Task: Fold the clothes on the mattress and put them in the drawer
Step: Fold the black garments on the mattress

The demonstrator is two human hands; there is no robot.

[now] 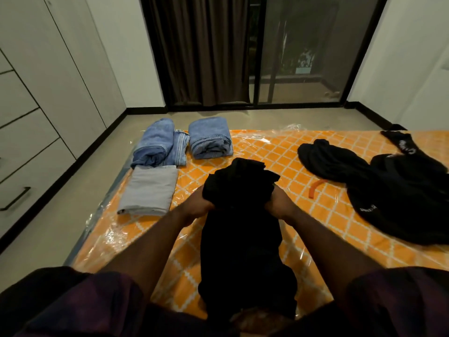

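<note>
Orange mattress (279, 152) under clear plastic fills the floor of a bare room, with drawers (21, 152) along the wall at left. Both hands grip a black garment (240, 215) at mid-length, the left hand (199, 206) and right hand (279, 203) each bunching a side, its far end doubled over. Folded jeans (210, 138) and a grey piece (150, 190) lie beyond; a black heap (388, 190) waits at right. Bunched grips may leave a lopsided fold, and slick plastic could let the cloth slide.

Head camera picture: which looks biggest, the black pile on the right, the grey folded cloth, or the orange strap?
1. Black pile, largest.
2. Grey folded cloth.
3. Orange strap, smallest.
All lie about equally far from the camera, so the order seems safe.
</note>
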